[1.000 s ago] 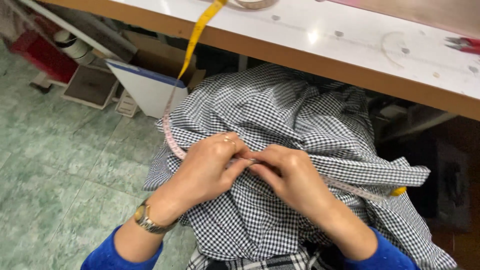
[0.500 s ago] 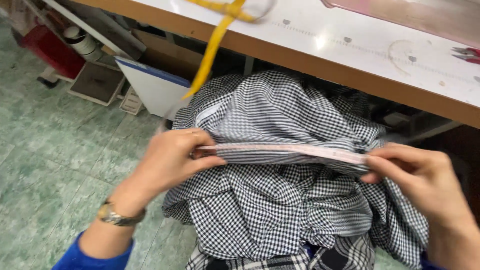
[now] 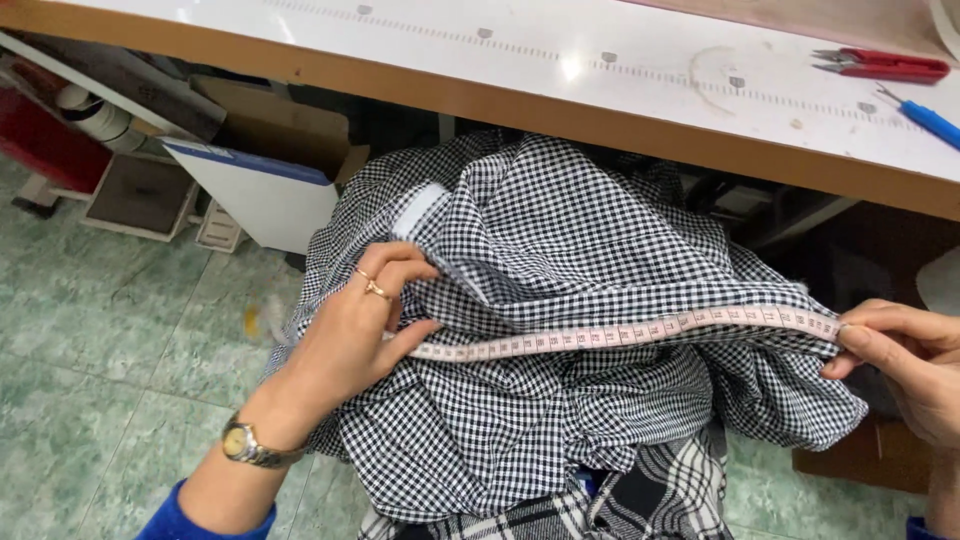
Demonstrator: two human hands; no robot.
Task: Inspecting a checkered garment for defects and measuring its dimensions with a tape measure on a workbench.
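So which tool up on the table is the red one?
The red scissors, lying near the table's right end. The other tool beside them has a blue handle and is much thinner.

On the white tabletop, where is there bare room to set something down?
The white tabletop lies bare along its left and middle, up to the red scissors and blue tool at right. The lap is crowded: checked fabric, tape measure, left hand and right hand.

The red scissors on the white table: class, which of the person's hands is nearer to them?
Right. The right hand pinches the tape measure almost straight below the red scissors; the left hand holds the tape's other end far across the checked fabric.
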